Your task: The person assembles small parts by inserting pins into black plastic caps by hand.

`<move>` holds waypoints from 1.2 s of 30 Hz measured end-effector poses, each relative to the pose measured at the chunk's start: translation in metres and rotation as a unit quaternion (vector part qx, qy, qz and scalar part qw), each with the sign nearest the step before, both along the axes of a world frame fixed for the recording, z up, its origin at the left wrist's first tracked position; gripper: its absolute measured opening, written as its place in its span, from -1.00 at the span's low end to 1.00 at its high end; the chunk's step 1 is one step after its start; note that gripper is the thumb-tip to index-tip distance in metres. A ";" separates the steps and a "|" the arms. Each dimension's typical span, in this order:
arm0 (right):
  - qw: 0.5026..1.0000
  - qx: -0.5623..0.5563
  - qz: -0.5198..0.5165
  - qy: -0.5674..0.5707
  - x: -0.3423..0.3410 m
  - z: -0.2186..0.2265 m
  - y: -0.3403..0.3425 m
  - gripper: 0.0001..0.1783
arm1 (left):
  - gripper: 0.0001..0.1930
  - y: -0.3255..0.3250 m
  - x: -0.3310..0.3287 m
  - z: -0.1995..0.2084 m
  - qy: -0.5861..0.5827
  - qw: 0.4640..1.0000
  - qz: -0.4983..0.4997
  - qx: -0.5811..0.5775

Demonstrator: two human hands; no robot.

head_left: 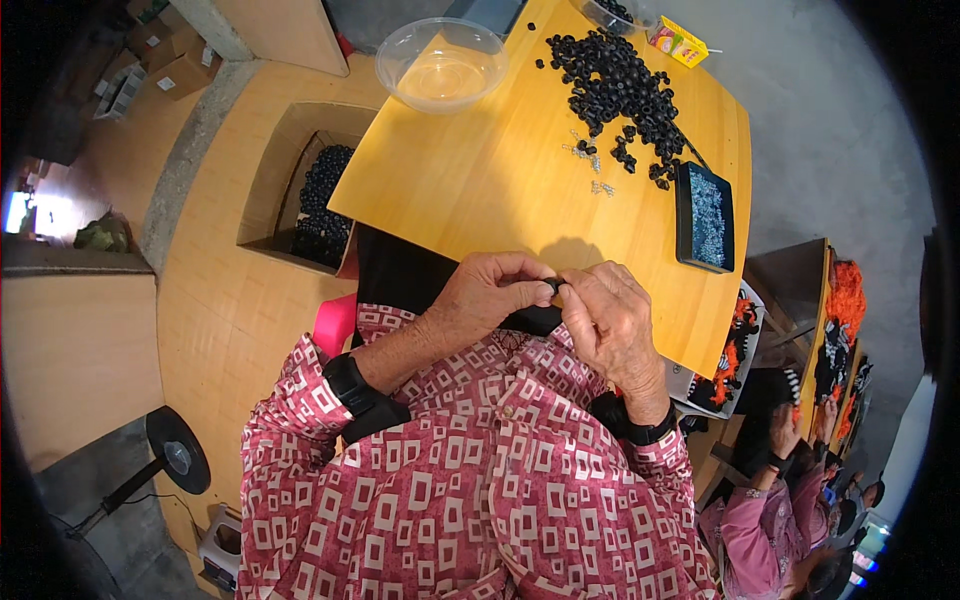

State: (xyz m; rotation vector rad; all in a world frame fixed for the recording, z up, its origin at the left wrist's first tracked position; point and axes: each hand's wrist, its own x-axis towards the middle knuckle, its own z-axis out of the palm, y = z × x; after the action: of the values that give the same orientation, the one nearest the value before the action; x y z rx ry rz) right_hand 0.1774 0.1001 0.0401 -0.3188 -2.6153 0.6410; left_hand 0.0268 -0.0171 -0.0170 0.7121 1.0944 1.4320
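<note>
Just over the near edge of the yellow table (450, 190), a small black plastic piece (553, 286) is pinched between both hands. My left hand (487, 292) grips it from the left with thumb and forefinger. From the right, the fingers of my right hand (612, 315) close on the same piece and hide part of it. Similar black pieces lie in a loose pile (620, 85) farther up the table. Beside that pile are a few small clear or silvery bits (585, 150). A black tray (707, 215) at the right edge holds many small pale-blue bits.
A clear bowl (442, 65) stands at the table's far left corner. A yellow box (678, 42) lies at the far right. On the floor to the left, a carton (280, 185) holds many black pieces. At right, another person's hand (784, 432) is near orange-and-black items.
</note>
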 end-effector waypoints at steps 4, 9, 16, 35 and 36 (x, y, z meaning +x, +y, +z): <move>1.000 -0.018 -0.014 0.009 0.000 -0.005 -0.001 -0.92 | -0.81 0.001 0.001 -0.001 -0.006 1.000 0.005 -0.005; 0.992 -0.108 -0.060 0.018 -0.001 -0.005 -0.004 -0.92 | -0.81 0.001 -0.001 0.000 -0.073 0.997 0.007 -0.010; 0.992 -0.086 -0.067 0.066 0.000 -0.011 -0.006 -0.89 | -0.81 0.002 -0.002 0.001 -0.085 0.996 0.001 -0.022; 0.990 -0.046 -0.068 0.116 0.003 -0.016 -0.014 -0.81 | -0.78 0.000 -0.001 0.006 -0.114 0.994 -0.004 0.001; 0.989 -0.059 -0.067 0.117 0.003 -0.016 -0.013 -0.81 | -0.79 0.000 0.000 0.007 -0.106 0.994 0.000 0.004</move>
State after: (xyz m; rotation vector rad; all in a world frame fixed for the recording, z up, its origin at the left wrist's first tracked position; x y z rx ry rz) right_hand 0.1800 0.0869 0.0239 -0.4254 -2.3156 0.7408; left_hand 0.0266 -0.0171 -0.0104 0.5525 0.9243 1.4762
